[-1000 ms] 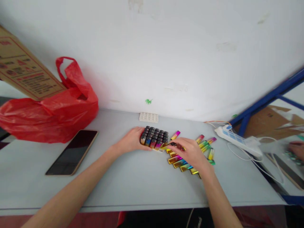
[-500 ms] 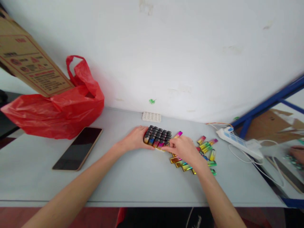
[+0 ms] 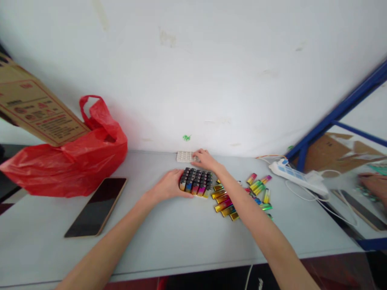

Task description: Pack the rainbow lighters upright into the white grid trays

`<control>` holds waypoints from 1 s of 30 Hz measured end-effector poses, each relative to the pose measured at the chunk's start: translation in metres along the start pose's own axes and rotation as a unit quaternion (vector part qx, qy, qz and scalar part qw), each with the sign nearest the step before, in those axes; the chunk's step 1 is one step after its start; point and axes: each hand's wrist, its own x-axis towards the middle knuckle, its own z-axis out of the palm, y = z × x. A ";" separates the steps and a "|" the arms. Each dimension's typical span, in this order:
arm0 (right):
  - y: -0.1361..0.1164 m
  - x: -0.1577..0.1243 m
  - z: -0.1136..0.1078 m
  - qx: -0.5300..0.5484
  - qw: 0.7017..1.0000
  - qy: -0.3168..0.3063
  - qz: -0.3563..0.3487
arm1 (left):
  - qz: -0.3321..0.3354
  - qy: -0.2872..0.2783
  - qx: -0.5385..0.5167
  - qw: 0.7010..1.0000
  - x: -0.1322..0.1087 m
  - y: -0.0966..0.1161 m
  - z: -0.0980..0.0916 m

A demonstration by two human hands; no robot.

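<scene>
A packed block of black-topped lighters [image 3: 196, 180] with shiny coloured bodies stands upright on the table, a pale edge showing beneath it. My left hand [image 3: 173, 185] wraps around its left side, with the thumb along the front. Behind the block, close to the wall, lies a white tray [image 3: 184, 156] with rows of small holes. The fingers of my right hand [image 3: 205, 159] are closed on the tray's right end, partly covering it. Beneath my right forearm spreads a pile of loose metallic-coloured lighters [image 3: 223, 204]; the arm hides part of it.
A dark-screened phone [image 3: 96, 207] lies left on the grey table [image 3: 169, 237]. Behind it are a red plastic bag [image 3: 75, 161] and a cardboard box [image 3: 42, 104]. A white power strip [image 3: 298, 177] with cables lies right, by a blue frame [image 3: 302, 157]. Another person's hand [image 3: 375, 185] shows far right.
My right hand has left the front right corner of the lighter block and reached back to the white tray. My left hand stays at the block. The camera view has shifted slightly.
</scene>
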 end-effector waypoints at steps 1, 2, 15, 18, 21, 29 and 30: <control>0.001 0.002 0.004 0.001 1.000 -0.003 0.006 | -0.002 -0.002 0.000 1.000 0.000 -0.002 -0.002; 0.002 0.001 0.006 0.004 1.000 -0.002 0.012 | -0.005 -0.004 -0.001 1.000 0.000 -0.005 -0.004; 0.074 -0.163 -0.076 0.081 0.961 0.255 0.063 | -0.078 0.072 -0.004 0.994 0.007 -0.044 -0.022; 0.053 -0.197 -0.088 0.095 0.947 0.297 0.069 | -0.065 0.071 0.008 0.995 0.035 -0.036 -0.012; 0.011 -0.211 -0.086 0.129 0.969 0.208 0.020 | -0.061 0.039 0.011 0.997 0.067 -0.022 -0.001; -0.080 -0.197 -0.010 0.003 0.997 0.023 -0.080 | -0.045 0.021 -0.001 0.999 0.094 -0.001 0.016; -0.083 -0.195 -0.003 -0.009 0.997 0.019 -0.072 | -0.044 0.022 0.001 0.999 0.093 -0.001 0.016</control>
